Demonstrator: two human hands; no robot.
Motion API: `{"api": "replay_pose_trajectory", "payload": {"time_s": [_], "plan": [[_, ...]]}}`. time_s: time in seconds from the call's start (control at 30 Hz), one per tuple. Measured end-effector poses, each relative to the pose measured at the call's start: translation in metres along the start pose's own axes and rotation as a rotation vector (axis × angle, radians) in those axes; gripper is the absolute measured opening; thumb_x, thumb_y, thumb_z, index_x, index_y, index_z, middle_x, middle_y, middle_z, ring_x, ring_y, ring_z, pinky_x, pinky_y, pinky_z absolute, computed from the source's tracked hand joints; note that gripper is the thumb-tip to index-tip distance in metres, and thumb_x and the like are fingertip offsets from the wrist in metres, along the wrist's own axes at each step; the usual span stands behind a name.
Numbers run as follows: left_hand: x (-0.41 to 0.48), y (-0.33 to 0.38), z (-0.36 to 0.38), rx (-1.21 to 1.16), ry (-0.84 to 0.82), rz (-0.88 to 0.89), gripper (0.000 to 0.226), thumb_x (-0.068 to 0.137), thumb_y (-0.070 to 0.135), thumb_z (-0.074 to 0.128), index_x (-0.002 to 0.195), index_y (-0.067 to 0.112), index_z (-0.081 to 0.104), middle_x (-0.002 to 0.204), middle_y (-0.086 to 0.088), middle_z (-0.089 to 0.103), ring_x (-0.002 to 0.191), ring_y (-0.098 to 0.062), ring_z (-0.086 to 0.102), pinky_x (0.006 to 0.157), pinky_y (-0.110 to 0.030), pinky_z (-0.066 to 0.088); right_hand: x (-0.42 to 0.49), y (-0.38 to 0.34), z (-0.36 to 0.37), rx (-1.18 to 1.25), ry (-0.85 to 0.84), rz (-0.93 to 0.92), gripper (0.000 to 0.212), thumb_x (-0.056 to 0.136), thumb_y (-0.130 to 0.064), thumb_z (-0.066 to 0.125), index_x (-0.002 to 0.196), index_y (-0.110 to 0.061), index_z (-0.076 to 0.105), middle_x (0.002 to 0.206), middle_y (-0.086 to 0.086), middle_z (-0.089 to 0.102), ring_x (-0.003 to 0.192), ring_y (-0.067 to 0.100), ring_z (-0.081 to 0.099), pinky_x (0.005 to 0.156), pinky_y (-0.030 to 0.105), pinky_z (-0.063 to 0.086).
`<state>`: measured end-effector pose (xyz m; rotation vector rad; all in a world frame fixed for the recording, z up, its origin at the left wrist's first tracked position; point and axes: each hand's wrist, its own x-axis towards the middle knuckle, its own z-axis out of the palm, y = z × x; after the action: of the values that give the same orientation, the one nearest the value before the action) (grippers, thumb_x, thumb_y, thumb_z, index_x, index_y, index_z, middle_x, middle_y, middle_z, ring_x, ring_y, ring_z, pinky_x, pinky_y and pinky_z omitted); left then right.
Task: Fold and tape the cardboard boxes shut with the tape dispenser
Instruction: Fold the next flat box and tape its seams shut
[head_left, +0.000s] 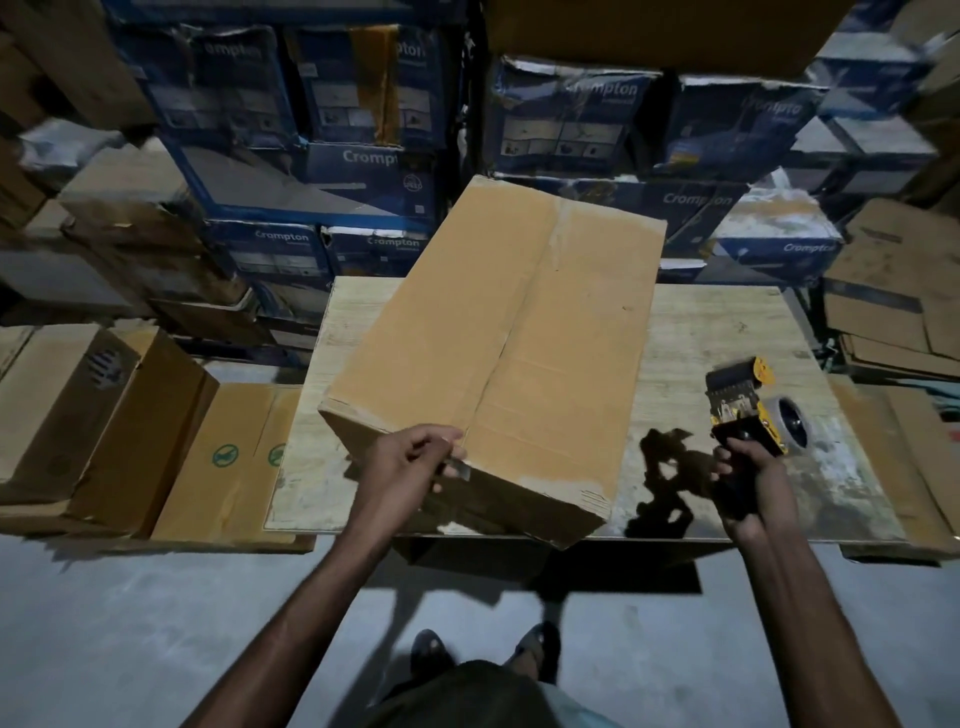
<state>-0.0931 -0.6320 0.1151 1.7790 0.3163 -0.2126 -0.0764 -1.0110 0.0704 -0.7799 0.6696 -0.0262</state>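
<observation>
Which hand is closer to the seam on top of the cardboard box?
Left. The left hand is at the near edge of the cardboard box, beside the seam, pinching what looks like tape. The right hand is off to the box's right, gripping the tape dispenser.

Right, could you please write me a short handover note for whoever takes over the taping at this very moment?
Left hand: pinches a short shiny strip of tape at the near edge of the cardboard box, beside its centre seam.
Right hand: grips the tape dispenser, held to the right of the box, above the wooden table.
Done: the box's top flaps are folded shut.
Left: no fresh tape shows along the seam, so it probably needs taping end to end and pressing down. Whether the plain boxes on the left need taping, I cannot tell.
</observation>
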Motion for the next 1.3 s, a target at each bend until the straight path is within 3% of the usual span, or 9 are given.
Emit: {"api": "replay_pose_trajectory", "payload": {"time_s": [0.1, 0.3, 0.5, 0.67, 0.77, 0.87, 1.03, 1.17, 1.3], "plan": [[0.0, 0.021, 0.016, -0.07, -0.234, -0.205, 0.029, 0.11, 0.018, 0.048, 0.12, 0.009, 0.073, 0.098, -0.004, 0.081, 0.096, -0.022, 0.077, 0.082, -0.027, 0.061, -0.059, -0.001, 0.028, -0.253, -0.06, -0.215, 0.033, 0.097, 0.0, 0.052, 0.094, -0.031, 0.041, 0.067, 0.001, 0.05, 0.046, 0.014, 0.043, 0.042, 0.027, 0.035], [0.006, 0.046, 0.034, -0.406, -0.381, -0.378, 0.05, 0.109, 0.044, 0.044, 0.128, 0.002, 0.063, 0.117, -0.021, 0.075, 0.106, -0.031, 0.075, 0.092, -0.035, 0.061, -0.133, 0.033, 0.058, -0.827, -0.205, -0.558, 0.057, 0.092, 0.001, 0.071, 0.115, -0.043, 0.041, 0.078, 0.0, 0.07, 0.05, 0.032, 0.059, 0.048, 0.04, 0.051], [0.009, 0.061, 0.011, -0.485, -0.427, -0.443, 0.061, 0.105, 0.05, 0.047, 0.124, -0.005, 0.065, 0.104, -0.027, 0.075, 0.089, -0.03, 0.078, 0.088, -0.038, 0.062, -0.137, 0.067, 0.066, -1.237, -0.402, -0.727, 0.061, 0.092, -0.017, 0.071, 0.127, -0.051, 0.035, 0.069, -0.005, 0.063, 0.051, 0.02, 0.055, 0.047, 0.034, 0.045], [0.003, 0.057, -0.009, -0.558, -0.311, -0.463, 0.033, 0.107, 0.035, 0.049, 0.11, 0.006, 0.064, 0.093, -0.03, 0.074, 0.075, -0.032, 0.078, 0.079, -0.043, 0.062, -0.132, 0.081, 0.072, -1.295, -0.47, -0.682, 0.058, 0.094, -0.024, 0.069, 0.129, -0.052, 0.032, 0.064, 0.005, 0.058, 0.048, 0.023, 0.048, 0.048, 0.031, 0.035], [0.004, 0.05, -0.016, -0.626, -0.306, -0.506, 0.034, 0.109, 0.028, 0.048, 0.109, -0.002, 0.064, 0.089, -0.033, 0.073, 0.072, -0.035, 0.077, 0.07, -0.04, 0.064, -0.129, 0.086, 0.075, -1.287, -0.499, -0.642, 0.056, 0.095, -0.026, 0.07, 0.132, -0.047, 0.033, 0.059, 0.008, 0.053, 0.048, 0.025, 0.048, 0.049, 0.032, 0.035], [0.006, 0.038, -0.019, -0.714, -0.282, -0.553, 0.032, 0.107, 0.017, 0.051, 0.105, -0.011, 0.066, 0.086, -0.033, 0.073, 0.068, -0.036, 0.077, 0.06, -0.036, 0.065, -0.127, 0.093, 0.077, -1.225, -0.518, -0.588, 0.056, 0.095, -0.025, 0.071, 0.134, -0.042, 0.035, 0.06, 0.013, 0.054, 0.052, 0.036, 0.054, 0.052, 0.051, 0.049], [0.009, 0.014, -0.025, -0.806, -0.237, -0.579, 0.02, 0.099, -0.004, 0.056, 0.108, -0.017, 0.069, 0.09, -0.032, 0.074, 0.073, -0.034, 0.078, 0.053, -0.029, 0.062, -0.126, 0.096, 0.078, -1.091, -0.444, -0.473, 0.061, 0.094, -0.015, 0.074, 0.134, -0.041, 0.038, 0.078, 0.022, 0.067, 0.055, 0.047, 0.058, 0.05, 0.065, 0.049], [0.011, 0.013, -0.03, -0.821, -0.242, -0.566, 0.019, 0.087, -0.002, 0.067, 0.099, -0.015, 0.074, 0.098, -0.031, 0.074, 0.075, -0.03, 0.079, 0.058, -0.027, 0.063, -0.129, 0.093, 0.081, -1.051, -0.428, -0.447, 0.06, 0.092, -0.005, 0.073, 0.129, -0.038, 0.04, 0.102, -0.027, 0.07, 0.078, 0.013, 0.072, 0.067, 0.056, 0.059], [0.016, 0.014, -0.027, -0.77, -0.263, -0.577, 0.047, 0.083, 0.02, 0.078, 0.114, -0.015, 0.07, 0.105, -0.032, 0.073, 0.077, -0.03, 0.079, 0.057, -0.029, 0.063, -0.128, 0.09, 0.08, -1.039, -0.416, -0.431, 0.063, 0.092, -0.005, 0.073, 0.122, -0.05, 0.041, 0.106, -0.028, 0.069, 0.075, 0.03, 0.072, 0.06, 0.06, 0.059]]}}
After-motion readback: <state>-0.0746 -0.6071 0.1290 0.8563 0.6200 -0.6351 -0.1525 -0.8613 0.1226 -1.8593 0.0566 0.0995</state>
